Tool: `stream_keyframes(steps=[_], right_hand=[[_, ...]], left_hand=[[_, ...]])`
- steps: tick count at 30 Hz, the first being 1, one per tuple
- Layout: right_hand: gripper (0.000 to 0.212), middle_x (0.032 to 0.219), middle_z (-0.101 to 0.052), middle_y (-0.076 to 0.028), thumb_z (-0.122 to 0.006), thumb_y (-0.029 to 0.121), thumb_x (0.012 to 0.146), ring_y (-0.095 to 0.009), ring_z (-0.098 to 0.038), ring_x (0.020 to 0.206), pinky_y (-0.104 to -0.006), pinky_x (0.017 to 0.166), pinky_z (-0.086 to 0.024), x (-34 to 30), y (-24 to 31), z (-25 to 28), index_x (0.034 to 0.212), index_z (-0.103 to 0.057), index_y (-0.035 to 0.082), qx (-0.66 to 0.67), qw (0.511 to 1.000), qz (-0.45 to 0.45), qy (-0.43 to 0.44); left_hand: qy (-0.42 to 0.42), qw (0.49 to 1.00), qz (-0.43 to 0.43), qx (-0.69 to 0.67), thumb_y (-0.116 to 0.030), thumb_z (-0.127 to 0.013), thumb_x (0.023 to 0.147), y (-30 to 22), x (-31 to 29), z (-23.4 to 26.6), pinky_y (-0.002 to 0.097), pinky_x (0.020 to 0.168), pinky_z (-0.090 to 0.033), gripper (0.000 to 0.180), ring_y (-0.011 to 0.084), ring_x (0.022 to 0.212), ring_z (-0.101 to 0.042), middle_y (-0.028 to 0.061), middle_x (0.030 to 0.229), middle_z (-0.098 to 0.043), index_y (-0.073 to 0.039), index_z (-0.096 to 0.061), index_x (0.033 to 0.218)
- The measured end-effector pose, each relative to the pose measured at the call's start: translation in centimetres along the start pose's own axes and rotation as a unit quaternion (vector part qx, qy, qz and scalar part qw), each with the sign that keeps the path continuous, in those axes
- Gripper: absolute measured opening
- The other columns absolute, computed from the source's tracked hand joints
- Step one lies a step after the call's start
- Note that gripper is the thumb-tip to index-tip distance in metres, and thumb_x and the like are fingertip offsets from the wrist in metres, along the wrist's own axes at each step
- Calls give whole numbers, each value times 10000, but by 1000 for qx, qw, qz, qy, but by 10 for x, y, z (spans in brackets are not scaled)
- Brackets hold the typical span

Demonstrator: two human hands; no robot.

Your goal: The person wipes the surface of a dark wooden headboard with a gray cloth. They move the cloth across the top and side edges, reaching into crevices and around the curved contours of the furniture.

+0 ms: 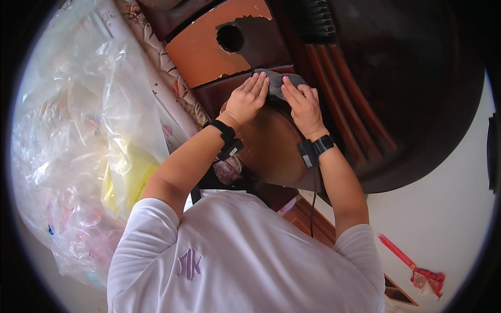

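A grey cloth (279, 83) lies bunched at the far end of a glossy brown rounded panel (274, 143) that looks like a stool or chair seat. At the cloth's left side my left hand (246, 100) has its fingers pressed together over the edge, thumb hidden. From the right, my right hand (304, 110) grips the cloth with the first fingers long and the others bent. Both hands are close together, with cloth between them. Beyond them is a dark panel (261, 39) with torn orange-brown covering (201, 49) and a round hole (230, 38).
A large clear plastic sheet (78, 115) bulges at the left, beside a floral padded edge (172, 68). To the right stands a dark round tabletop (428, 104), with reddish-brown curved slats (355, 104) next to it. A red tasselled ornament (428, 279) lies on the pale floor (443, 224).
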State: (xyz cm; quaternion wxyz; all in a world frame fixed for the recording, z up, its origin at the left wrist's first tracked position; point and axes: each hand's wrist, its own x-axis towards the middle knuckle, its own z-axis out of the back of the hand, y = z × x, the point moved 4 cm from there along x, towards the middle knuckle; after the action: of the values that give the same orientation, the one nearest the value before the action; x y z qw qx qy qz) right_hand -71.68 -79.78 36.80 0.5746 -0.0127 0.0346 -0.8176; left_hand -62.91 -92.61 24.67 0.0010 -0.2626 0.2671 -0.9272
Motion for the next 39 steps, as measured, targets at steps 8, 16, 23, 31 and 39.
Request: stream_keyframes(steps=[8, 16, 23, 31, 39], right_hand=[[369, 1473, -703, -23, -699, -20, 853, -210, -628, 966, -367, 884, -496, 11, -5, -7, 1205, -785, 53, 50, 998, -18, 18], [326, 1459, -703, -77, -631, -27, 860, -257, -621, 1075, -393, 926, -471, 23, 31, -37, 1165, -731, 33, 89, 993, -10, 79], [236, 1186, -711, -45, -610, 91, 923, -287, -591, 1235, -450, 1037, -468, 43, 32, 5, 1131, -721, 88, -58, 997, 16, 53], [292, 1183, -695, -111, -626, 61, 911, -315, -652, 1150, -424, 1003, -537, 72, -4, 27, 1193, -694, 35, -86, 990, 102, 42], [159, 986, -686, -118, -640, 65, 858, -282, -649, 985, -375, 941, -549, 81, 33, -15, 1010, -673, 33, -116, 981, 152, 26]], left_hand=[[22, 1000, 19, -10, -68, -635, 913, 3, -7, -7, 384, 1097, -576, 448, 299, 1294, -715, 203, 1433, -702, 33, -701, 1345], [111, 979, 147, -83, -23, -652, 842, 19, -54, -15, 379, 1057, -600, 593, 285, 1321, -694, 195, 1514, -643, 7, -638, 1434], [-25, 976, 167, -138, 9, -643, 811, 10, -26, 28, 424, 983, -609, 566, 326, 1221, -719, 140, 1443, -693, -50, -671, 1374], [-86, 954, 261, -122, 24, -686, 798, -12, 23, 16, 376, 946, -607, 433, 288, 1169, -720, 100, 1267, -750, -42, -720, 1225], [3, 953, 276, -123, -14, -695, 821, 19, -17, 4, 370, 979, -603, 468, 266, 1194, -716, 107, 1298, -737, -27, -675, 1288]])
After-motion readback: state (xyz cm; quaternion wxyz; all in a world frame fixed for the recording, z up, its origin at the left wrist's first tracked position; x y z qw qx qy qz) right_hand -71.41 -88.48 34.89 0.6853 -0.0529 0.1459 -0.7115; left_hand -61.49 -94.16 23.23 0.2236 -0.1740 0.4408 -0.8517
